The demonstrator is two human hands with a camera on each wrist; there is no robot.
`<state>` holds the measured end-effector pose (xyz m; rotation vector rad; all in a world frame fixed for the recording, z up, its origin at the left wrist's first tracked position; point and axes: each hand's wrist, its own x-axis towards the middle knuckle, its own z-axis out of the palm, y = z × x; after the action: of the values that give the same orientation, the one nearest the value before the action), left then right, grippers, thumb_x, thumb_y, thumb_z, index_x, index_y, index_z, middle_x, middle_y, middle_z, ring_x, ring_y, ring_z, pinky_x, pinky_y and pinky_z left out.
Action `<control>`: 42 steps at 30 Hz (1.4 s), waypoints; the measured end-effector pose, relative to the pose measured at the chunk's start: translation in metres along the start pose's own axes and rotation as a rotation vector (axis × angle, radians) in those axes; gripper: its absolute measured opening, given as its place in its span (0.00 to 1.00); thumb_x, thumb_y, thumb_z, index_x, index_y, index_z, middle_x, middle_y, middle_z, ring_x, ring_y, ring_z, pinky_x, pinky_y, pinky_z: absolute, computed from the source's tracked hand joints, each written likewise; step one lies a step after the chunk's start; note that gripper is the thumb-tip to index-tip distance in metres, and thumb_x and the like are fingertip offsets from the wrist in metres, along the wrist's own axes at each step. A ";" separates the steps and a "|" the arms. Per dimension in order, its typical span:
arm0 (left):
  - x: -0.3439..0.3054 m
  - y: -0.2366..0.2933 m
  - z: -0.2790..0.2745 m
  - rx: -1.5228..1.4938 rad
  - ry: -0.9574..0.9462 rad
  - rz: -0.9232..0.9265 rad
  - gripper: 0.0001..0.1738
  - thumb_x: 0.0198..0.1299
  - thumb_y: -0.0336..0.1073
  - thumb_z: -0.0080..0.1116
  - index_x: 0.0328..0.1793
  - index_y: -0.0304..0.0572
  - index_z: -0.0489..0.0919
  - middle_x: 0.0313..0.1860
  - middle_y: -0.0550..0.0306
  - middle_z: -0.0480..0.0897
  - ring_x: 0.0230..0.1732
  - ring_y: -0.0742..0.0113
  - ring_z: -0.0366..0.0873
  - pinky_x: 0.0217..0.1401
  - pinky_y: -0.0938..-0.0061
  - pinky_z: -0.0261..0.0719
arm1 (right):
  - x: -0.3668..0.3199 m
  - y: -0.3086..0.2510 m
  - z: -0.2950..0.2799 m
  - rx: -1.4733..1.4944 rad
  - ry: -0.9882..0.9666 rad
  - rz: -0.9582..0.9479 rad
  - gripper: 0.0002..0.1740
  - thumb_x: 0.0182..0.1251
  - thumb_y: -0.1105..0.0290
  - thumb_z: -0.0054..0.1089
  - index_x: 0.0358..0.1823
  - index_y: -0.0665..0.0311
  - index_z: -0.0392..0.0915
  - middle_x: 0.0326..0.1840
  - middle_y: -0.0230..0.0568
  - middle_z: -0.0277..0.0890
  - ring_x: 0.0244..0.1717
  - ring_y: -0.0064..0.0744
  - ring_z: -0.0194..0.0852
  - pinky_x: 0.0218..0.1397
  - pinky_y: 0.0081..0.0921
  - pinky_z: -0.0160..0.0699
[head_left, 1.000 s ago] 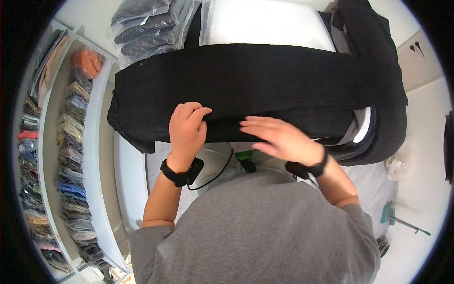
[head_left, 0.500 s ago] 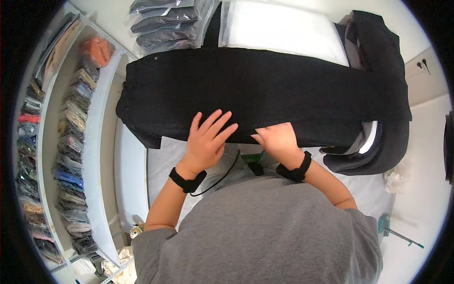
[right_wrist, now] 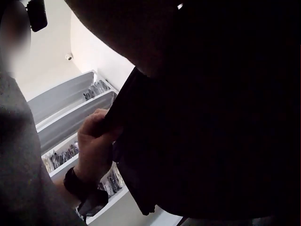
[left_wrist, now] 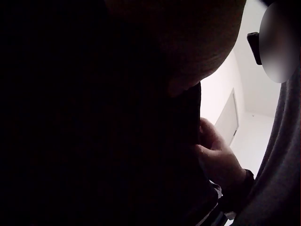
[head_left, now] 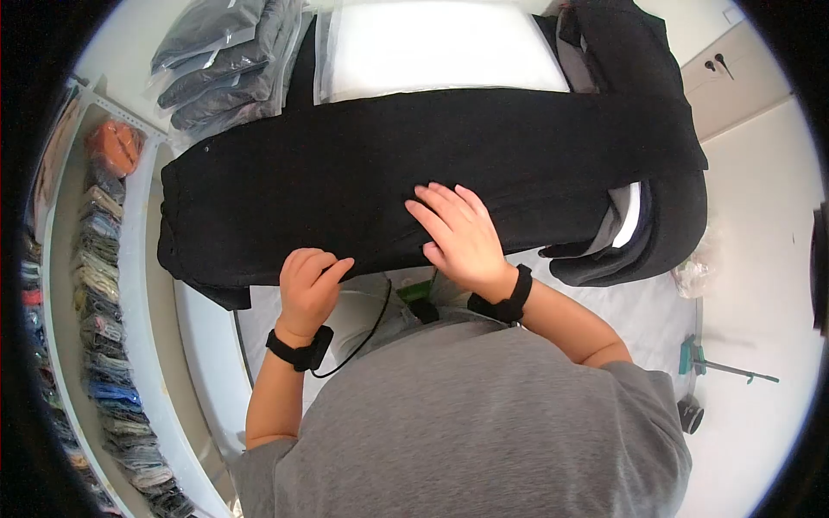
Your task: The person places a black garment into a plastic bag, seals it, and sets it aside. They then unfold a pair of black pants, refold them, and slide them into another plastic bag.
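A long black garment (head_left: 371, 155) lies folded across the surface in front of the person. My left hand (head_left: 306, 292) pinches its near edge, left of the middle, with fingers curled; the right wrist view also shows this hand (right_wrist: 95, 146) at the cloth's edge. Spread over the near part of the fabric is my right hand (head_left: 462, 237), fingers fairly straight, thumb towards the edge. In the left wrist view the right hand (left_wrist: 220, 157) is at the cloth's border. Grey and white layers (head_left: 629, 216) show at the garment's right end. Dark cloth fills much of both wrist views.
Behind the garment are a white plastic-wrapped stack (head_left: 432, 47) and, to its left, bagged dark clothes (head_left: 224, 82). Shelves of bagged items (head_left: 112, 345) line the left. A green-headed tool (head_left: 689, 356) stands at the right, near the wall.
My left hand has gone from lying spread on the cloth to pinching its near edge. The right hand has left the edge and spread out over the fabric. The head view has shifted.
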<state>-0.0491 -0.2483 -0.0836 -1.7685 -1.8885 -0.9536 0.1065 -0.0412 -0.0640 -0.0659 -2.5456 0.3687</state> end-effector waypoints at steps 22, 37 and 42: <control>-0.032 -0.071 -0.091 0.468 -0.386 -0.552 0.41 0.36 0.14 0.48 0.65 0.44 0.71 0.66 0.54 0.71 0.71 0.60 0.62 0.74 0.59 0.54 | -0.043 0.102 -0.062 -0.489 -0.094 0.394 0.29 0.43 0.84 0.54 0.52 0.64 0.77 0.56 0.49 0.75 0.59 0.46 0.72 0.63 0.35 0.71; 0.007 -0.027 -0.038 0.056 -0.392 -0.245 0.31 0.40 0.28 0.67 0.57 0.49 0.76 0.59 0.56 0.76 0.62 0.56 0.70 0.63 0.60 0.68 | 0.040 0.038 -0.013 0.263 -0.448 -0.089 0.24 0.46 0.80 0.63 0.50 0.62 0.77 0.58 0.41 0.74 0.64 0.42 0.67 0.63 0.40 0.69; 0.022 -0.033 -0.036 -0.058 -0.289 -0.558 0.12 0.52 0.30 0.60 0.45 0.40 0.80 0.43 0.50 0.82 0.47 0.51 0.78 0.48 0.63 0.75 | 0.051 0.055 -0.033 0.476 -0.572 0.249 0.14 0.58 0.70 0.62 0.44 0.69 0.79 0.42 0.50 0.80 0.45 0.48 0.79 0.48 0.33 0.77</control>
<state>-0.0910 -0.2568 -0.0502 -1.4935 -2.6479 -0.9727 0.0796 0.0266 -0.0254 -0.1088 -2.9234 1.2330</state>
